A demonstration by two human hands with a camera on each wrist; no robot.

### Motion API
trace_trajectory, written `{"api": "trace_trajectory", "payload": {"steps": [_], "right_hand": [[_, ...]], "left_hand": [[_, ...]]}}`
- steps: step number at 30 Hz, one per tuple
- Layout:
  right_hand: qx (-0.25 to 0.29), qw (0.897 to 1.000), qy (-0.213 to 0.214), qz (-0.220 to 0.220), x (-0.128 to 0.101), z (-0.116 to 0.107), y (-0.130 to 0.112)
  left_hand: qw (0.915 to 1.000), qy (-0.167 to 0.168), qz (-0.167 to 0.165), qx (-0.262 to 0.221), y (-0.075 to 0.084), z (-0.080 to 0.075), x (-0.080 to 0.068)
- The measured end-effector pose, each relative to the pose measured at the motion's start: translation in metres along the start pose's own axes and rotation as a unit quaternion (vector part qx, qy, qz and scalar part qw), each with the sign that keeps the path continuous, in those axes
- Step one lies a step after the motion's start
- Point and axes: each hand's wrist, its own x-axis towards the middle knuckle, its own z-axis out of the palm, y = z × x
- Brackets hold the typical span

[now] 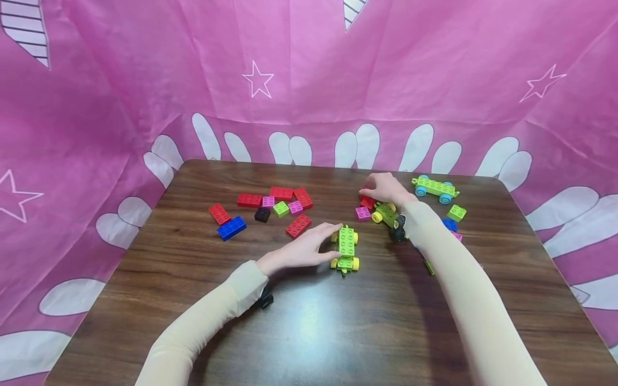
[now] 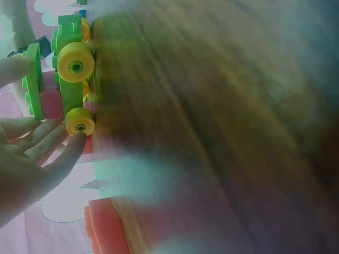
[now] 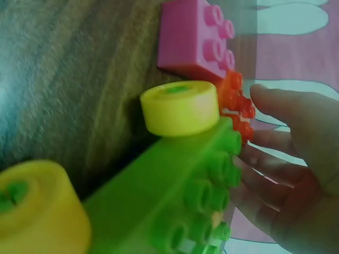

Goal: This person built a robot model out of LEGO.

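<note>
1. Head view: we see both hands over a dark brown wood-grain table [image 1: 120, 300]. The left hand [image 1: 305, 246] reaches around a lime-green studded plastic vehicle with yellow wheels [image 1: 346, 242], standing near the middle, its thumb at the near end and its fingertips at the far end.
2. The left wrist view shows us what the head view hides: a pink plastic block [image 2: 51, 98] sits between the vehicle's wheeled base and a raised green plate [image 2: 34, 82]. Thumb and fingers are spread wide, pinching that plate by its two ends.
3. From the head, the right hand [image 1: 386, 187] covers most of the red studded plastic bricks [image 1: 367, 202]. In the right wrist view we find their studs just beside the thumb and fingertips; the thumb is extended and the fingers lightly bent, but we cannot tell whether they grip a brick.
4. That same view brings close a second green wheeled base with yellow wheels [image 3: 143, 190] and a square pink four-stud brick [image 3: 183, 37].
5. Only the head view gives us the green wheeled base with blue wheels [image 1: 434, 186] at the far right and the long blue brick [image 1: 232, 228] at left.
6. White star outlines and striped shapes mark the pink cloth backdrop [image 1: 314, 80]; any lettering on the studs is too small for us to read.
</note>
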Motion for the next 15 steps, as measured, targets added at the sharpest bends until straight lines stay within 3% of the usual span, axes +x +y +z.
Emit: {"api": "trace_trajectory", "payload": {"steps": [10, 15], "right_hand": [[0.031, 0.999, -0.001, 0.016, 0.0043, 0.0047, -0.0006], [0.019, 1.000, -0.001, 0.012, 0.0034, 0.0043, -0.0017]], "left_hand": [[1.0000, -0.007, -0.004, 0.001, 0.0006, -0.0001, 0.0002], [0.9999, -0.008, -0.007, 0.000, 0.0001, 0.0000, 0.0006]]}}
